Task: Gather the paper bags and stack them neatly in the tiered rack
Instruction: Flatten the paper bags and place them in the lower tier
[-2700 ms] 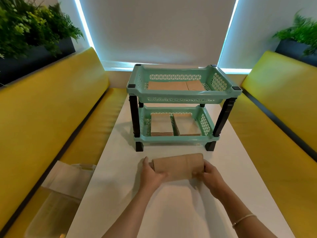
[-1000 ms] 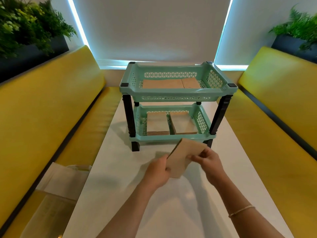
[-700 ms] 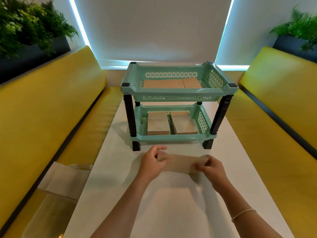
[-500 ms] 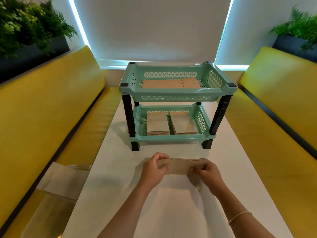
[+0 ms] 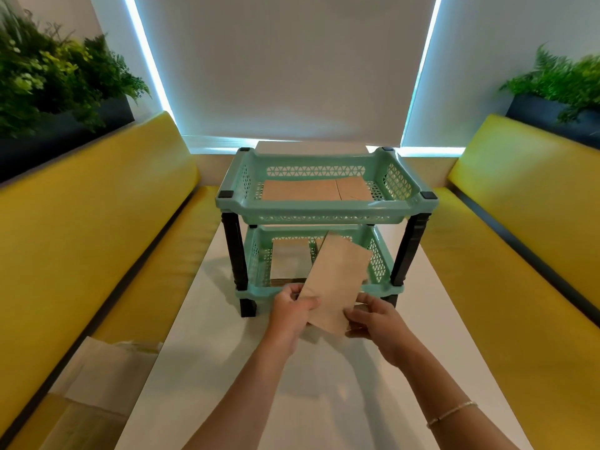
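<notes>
A flat stack of brown paper bags [image 5: 336, 280] is held tilted, its far end raised toward the lower tier of the mint-green tiered rack [image 5: 311, 213]. My left hand [image 5: 292, 311] grips its left near edge and my right hand [image 5: 376, 316] holds its near right corner. Paper bags lie flat in the top tier [image 5: 316, 190]. Another stack of paper bags [image 5: 287, 263] sits in the left half of the lower tier; the right half is partly hidden behind the held bags.
The rack stands on a long white table [image 5: 324, 384] between two yellow benches [image 5: 81, 238] [image 5: 519, 222]. A pale bag and packaging [image 5: 97, 358] lie on the left bench seat. Planters sit behind both backrests.
The bags lay level between both hands just above the table; now they are turned lengthwise and tilted up, their far end at the lower tier's front. Both hands moved forward.
</notes>
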{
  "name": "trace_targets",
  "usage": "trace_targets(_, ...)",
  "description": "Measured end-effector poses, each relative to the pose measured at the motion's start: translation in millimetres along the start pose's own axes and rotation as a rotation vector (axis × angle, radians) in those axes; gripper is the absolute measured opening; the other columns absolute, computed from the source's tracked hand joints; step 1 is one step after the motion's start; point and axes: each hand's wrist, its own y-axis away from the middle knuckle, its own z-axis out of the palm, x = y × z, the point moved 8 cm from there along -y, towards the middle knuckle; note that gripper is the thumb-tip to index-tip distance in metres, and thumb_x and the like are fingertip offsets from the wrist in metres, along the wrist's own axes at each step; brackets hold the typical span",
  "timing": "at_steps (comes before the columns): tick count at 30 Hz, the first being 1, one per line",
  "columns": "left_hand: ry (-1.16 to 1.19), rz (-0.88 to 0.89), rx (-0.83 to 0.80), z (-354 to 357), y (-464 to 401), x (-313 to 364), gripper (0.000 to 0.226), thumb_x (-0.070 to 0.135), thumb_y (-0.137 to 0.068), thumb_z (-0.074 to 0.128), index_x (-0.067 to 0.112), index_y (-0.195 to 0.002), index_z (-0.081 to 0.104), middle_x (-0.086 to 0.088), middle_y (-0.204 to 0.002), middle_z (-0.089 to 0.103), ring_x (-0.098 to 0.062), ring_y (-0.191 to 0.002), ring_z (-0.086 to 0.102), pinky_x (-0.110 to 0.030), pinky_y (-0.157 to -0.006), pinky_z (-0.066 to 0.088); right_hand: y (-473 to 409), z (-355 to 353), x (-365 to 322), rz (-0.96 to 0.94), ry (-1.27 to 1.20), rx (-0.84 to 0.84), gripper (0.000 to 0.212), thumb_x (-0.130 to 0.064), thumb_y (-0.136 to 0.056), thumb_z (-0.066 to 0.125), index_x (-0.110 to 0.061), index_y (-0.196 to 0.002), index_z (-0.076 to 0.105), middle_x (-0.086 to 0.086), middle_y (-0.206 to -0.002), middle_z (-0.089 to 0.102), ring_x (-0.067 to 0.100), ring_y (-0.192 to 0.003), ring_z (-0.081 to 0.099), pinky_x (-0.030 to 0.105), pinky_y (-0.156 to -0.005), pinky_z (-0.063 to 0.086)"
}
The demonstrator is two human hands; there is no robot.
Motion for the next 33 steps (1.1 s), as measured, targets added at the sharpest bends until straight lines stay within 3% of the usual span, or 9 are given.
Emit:
trace_targets(4,-0.408,0.206,0.155,18,-9,28,0.025,0.016,-0.085,0.065,0.014,-0.108,0.056,0.001,-0.102,0.063,-0.016,-0.089,0.061,-0.028,-0.075,0.051,-18,-16,-30,-0.067,0.211,0.214,0.023,0.003,-0.090,0.051,-0.015,-0.103,0.057,0.005,-0.077,0.060,0.020,-0.069,0.058,0.033,-0.066,0.052)
trace_targets(7,-0.707,0.341,0.188,40,-19,49,0.026,0.020,-0.089,0.060,0.005,-0.110,0.058,-0.009,-0.106,0.064,-0.023,-0.097,0.061,-0.030,-0.079,0.049,-33,-33,-52,-0.104,0.358,0.381,0.035,-0.001,-0.086,0.051,-0.011,-0.117,0.061,0.005,-0.090,0.066,0.022,-0.085,0.063,0.039,-0.081,0.056)
trace_targets(9,-0.798,0.347,0.179,54,-27,55,0.021,0.015,-0.091,0.056,0.002,-0.107,0.058,-0.013,-0.105,0.064,-0.026,-0.097,0.061,-0.031,-0.080,0.049,-43,-38,-63,-0.096,0.384,0.446,0.044,-0.003,-0.085,0.050,-0.009,-0.129,0.054,0.010,-0.102,0.068,0.026,-0.094,0.065,0.040,-0.090,0.053)
trace_targets(11,-0.840,0.324,0.177,65,-38,58,0.026,0.011,-0.091,0.053,0.002,-0.116,0.054,-0.015,-0.110,0.063,-0.026,-0.101,0.060,-0.030,-0.084,0.049,-52,-38,-73,-0.085,0.470,0.466,0.045,-0.003,-0.087,0.047,-0.008,-0.132,0.049,0.014,-0.106,0.067,0.027,-0.099,0.063,0.033,-0.090,0.049)
trace_targets(14,-0.809,0.248,0.159,76,-50,52,0.051,0.010,-0.091,0.054,0.007,-0.137,0.034,-0.014,-0.118,0.057,-0.028,-0.109,0.055,-0.033,-0.091,0.048,-63,-35,-82,-0.123,0.548,0.466,0.046,-0.002,-0.086,0.048,-0.008,-0.132,0.046,0.017,-0.106,0.066,0.030,-0.097,0.062,0.034,-0.084,0.049)
trace_targets(17,-0.785,0.287,0.145,83,-56,47,0.062,0.016,-0.089,0.058,0.006,-0.141,0.028,-0.013,-0.121,0.056,-0.028,-0.113,0.051,-0.038,-0.096,0.046,-77,-35,-75,-0.119,0.514,0.459,0.046,-0.005,-0.086,0.054,-0.010,-0.131,0.044,0.015,-0.102,0.066,0.028,-0.087,0.062,0.030,-0.073,0.049)
trace_targets(22,-0.899,0.288,0.156,88,-65,37,0.058,0.003,-0.090,0.050,0.001,-0.141,0.023,-0.014,-0.132,0.047,-0.028,-0.124,0.040,-0.033,-0.105,0.035,-89,-35,-68,-0.077,0.503,0.469,0.040,-0.008,-0.090,0.048,-0.010,-0.130,0.044,0.017,-0.112,0.062,0.029,-0.100,0.058,0.028,-0.079,0.042)
trace_targets(28,-0.914,0.226,0.122,92,-74,22,0.058,0.000,-0.090,0.049,0.001,-0.141,0.021,-0.016,-0.129,0.047,-0.028,-0.122,0.042,-0.031,-0.102,0.038,-95,-35,-56,-0.025,0.558,0.482,0.044,-0.008,-0.088,0.044,-0.011,-0.132,0.043,0.019,-0.109,0.062,0.033,-0.101,0.060,0.035,-0.084,0.049)
trace_targets(33,-0.891,0.228,0.136,91,-78,18,0.047,0.000,-0.092,0.048,0.002,-0.135,0.031,-0.015,-0.124,0.052,-0.026,-0.117,0.047,-0.029,-0.096,0.042,-96,-36,-51,-0.003,0.567,0.459,0.045,-0.005,-0.089,0.045,-0.009,-0.134,0.041,0.020,-0.117,0.059,0.033,-0.108,0.057,0.034,-0.087,0.047)
